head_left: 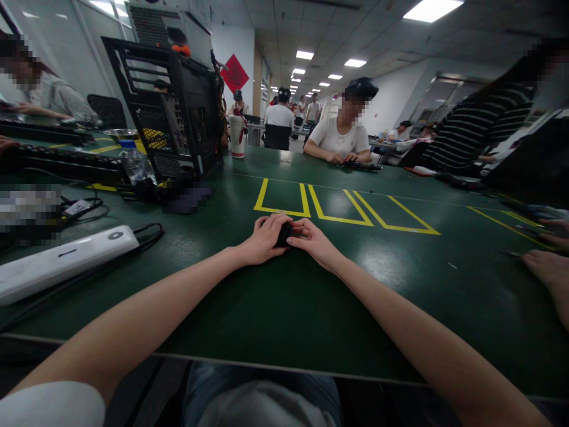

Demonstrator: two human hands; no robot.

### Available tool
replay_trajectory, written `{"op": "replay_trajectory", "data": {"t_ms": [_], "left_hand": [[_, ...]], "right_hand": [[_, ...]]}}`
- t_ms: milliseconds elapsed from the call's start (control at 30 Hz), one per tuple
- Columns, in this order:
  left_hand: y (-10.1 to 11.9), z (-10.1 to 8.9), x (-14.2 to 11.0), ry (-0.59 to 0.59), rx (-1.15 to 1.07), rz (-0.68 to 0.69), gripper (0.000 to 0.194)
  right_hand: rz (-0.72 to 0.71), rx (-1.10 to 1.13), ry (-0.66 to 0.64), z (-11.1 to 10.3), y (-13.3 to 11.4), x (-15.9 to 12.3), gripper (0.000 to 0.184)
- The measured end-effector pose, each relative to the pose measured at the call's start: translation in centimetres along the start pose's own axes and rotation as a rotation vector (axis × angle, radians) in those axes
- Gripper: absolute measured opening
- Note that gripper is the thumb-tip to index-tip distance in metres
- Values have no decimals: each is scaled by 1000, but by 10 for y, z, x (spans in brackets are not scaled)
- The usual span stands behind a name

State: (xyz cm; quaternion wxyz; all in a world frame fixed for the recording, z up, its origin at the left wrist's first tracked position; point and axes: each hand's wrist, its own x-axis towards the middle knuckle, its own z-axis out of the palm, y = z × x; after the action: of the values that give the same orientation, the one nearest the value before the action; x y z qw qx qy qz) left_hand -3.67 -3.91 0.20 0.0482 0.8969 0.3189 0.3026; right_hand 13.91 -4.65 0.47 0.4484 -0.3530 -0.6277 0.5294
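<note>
A small black object point(283, 235) rests between my hands at the middle of the green table point(267, 314); its exact kind is hard to make out. My left hand point(264, 240) is closed over its left side and top, hiding much of it. From the right, my right hand point(316, 243) pinches the object's near right edge between thumb and fingers. Both hands stay low at the tabletop, just in front of the yellow tape outlines point(284, 212).
A white power strip point(66, 261) with a black cable lies left. Behind it stand a water bottle point(136, 161), an open black computer case point(178, 112) and a paper cup point(237, 137). A person point(340, 136) sits opposite; another person's hand point(549, 273) is at far right.
</note>
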Motion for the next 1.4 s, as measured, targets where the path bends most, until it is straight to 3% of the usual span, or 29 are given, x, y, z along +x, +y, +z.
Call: {"op": "replay_trajectory", "data": {"t_ms": [267, 433, 567, 733, 867, 1133, 1300, 1400], "left_hand": [[1, -1, 0, -1, 11, 7, 56], [0, -1, 0, -4, 11, 1, 57], [0, -1, 0, -11, -2, 8, 57], [1, -3, 0, -8, 2, 12, 56], [1, -1, 1, -4, 12, 9, 57], [0, 0, 1, 0, 5, -5, 56], [-1, -1, 1, 5, 4, -3, 57], [0, -1, 1, 1, 1, 0, 58]], "right_hand": [[35, 44, 74, 5, -1, 0, 27], [94, 9, 7, 0, 0, 1, 31], [19, -8, -31, -2, -3, -2, 40], [20, 31, 33, 5, -6, -3, 25], [25, -9, 79, 6, -3, 0, 31], [-14, 0, 12, 2, -3, -2, 35], [-20, 12, 68, 2, -1, -1, 22], [-9, -15, 87, 1, 1, 2, 28]]}}
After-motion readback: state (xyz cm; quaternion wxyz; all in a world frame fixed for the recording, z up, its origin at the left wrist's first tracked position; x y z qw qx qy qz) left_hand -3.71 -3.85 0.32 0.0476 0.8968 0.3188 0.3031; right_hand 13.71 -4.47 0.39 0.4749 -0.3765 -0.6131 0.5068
